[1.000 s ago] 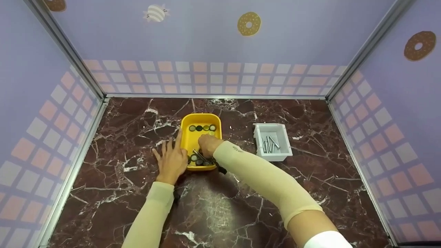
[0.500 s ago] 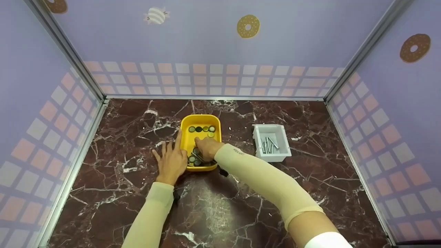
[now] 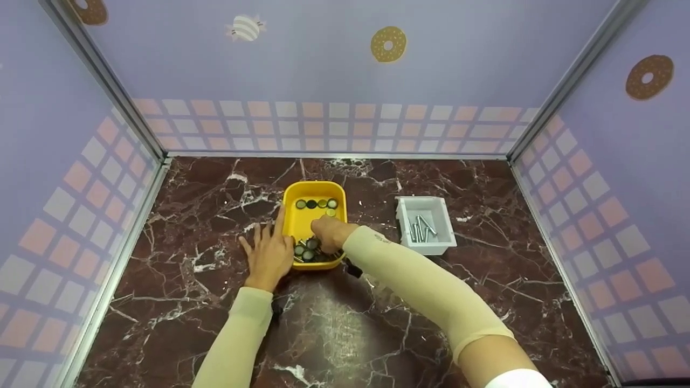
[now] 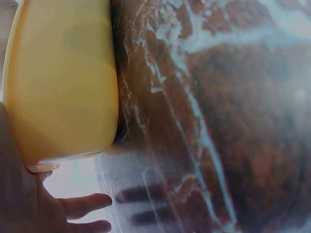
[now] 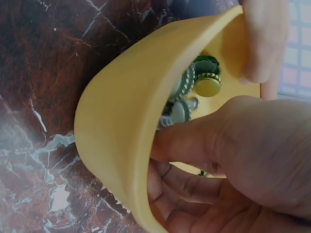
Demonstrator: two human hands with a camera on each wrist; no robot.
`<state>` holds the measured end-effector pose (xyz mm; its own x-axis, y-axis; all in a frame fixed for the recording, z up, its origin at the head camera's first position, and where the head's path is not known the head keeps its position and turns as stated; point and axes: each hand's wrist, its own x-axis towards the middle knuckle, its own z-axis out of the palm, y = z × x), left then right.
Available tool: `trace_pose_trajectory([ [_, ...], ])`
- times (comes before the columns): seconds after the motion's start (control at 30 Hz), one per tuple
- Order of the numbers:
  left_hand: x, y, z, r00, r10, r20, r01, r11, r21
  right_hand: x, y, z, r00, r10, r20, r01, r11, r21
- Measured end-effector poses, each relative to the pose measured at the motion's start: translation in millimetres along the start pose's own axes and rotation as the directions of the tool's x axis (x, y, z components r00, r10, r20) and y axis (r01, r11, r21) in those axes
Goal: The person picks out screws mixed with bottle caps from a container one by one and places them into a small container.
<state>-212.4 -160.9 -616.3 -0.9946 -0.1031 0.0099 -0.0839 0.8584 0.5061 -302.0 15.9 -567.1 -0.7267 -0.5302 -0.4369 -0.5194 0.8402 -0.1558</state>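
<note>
A yellow tray (image 3: 301,218) stands on the marble surface with several crown bottle caps (image 3: 311,204) lined up at its far end. More bottle caps (image 3: 307,254) and small metal pieces lie piled at its near end. My left hand (image 3: 267,258) holds the tray's left wall, its thumb over the rim and the other fingers spread outside. Inside the tray, my right hand (image 3: 330,233) reaches into the pile with bent fingers. In the right wrist view the thumb (image 5: 184,141) points down beside the caps; the fingertips are hidden, so anything between them cannot be seen.
To the right of the tray stands a light grey plastic bin (image 3: 443,226) with several metal bolts (image 3: 419,230) in it. Patterned wall panels (image 3: 323,64) enclose the dark red marble surface (image 3: 334,323) at the back and both sides.
My right hand has shifted slightly within the pile, and some caps and metal pieces there lie differently. The left hand stays at the tray's wall.
</note>
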Motion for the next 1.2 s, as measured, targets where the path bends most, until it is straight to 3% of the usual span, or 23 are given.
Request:
trace_pose_trajectory([
  [0.07, -0.3, 0.6, -0.2, 1.0, 0.0, 0.0, 0.0, 1.0, 0.001, -22.4, -8, -15, 1.0, -0.005, 0.002, 0.005, 0.999, 0.034],
  [0.2, -0.7, 0.8, 0.1, 1.0, 0.004, -0.005, -0.004, 1.0, 0.002, -29.9, -4, -13, 0.996, -0.072, -0.059, 0.075, 0.995, 0.062],
  [0.43, -0.9, 1.0, 0.0, 1.0, 0.01, -0.012, -0.01, 1.0, -0.014, 14.9, 26, 16, 0.978, -0.151, -0.145, 0.168, 0.979, 0.112],
  [0.57, -1.3, 1.0, 0.9, 1.0, 0.009, -0.009, -0.009, 1.0, -0.015, 24.9, 38, 22, 0.963, -0.165, -0.215, 0.2, 0.968, 0.15],
  [0.7, -1.1, 1.7, 1.2, 1.0, 0.008, -0.011, -0.008, 1.0, -0.01, 5.5, 36, 11, 0.944, -0.174, -0.28, 0.238, 0.948, 0.212],
  [0.87, -1.0, 2.3, 2.1, 1.0, 0.004, -0.013, -0.004, 1.0, -0.004, -27.3, 24, -6, 0.943, -0.142, -0.302, 0.239, 0.918, 0.315],
  [1.03, -1.1, 2.6, 2.9, 1.0, -0.002, -0.016, 0.002, 1.0, 0.0, -35.7, 25, -8, 0.934, -0.105, -0.34, 0.238, 0.895, 0.378],
  [1.2, 0.4, 2.7, 2.3, 1.0, -0.008, -0.019, 0.008, 1.0, 0.001, -38.7, 32, -12, 0.926, -0.117, -0.36, 0.27, 0.87, 0.412],
])
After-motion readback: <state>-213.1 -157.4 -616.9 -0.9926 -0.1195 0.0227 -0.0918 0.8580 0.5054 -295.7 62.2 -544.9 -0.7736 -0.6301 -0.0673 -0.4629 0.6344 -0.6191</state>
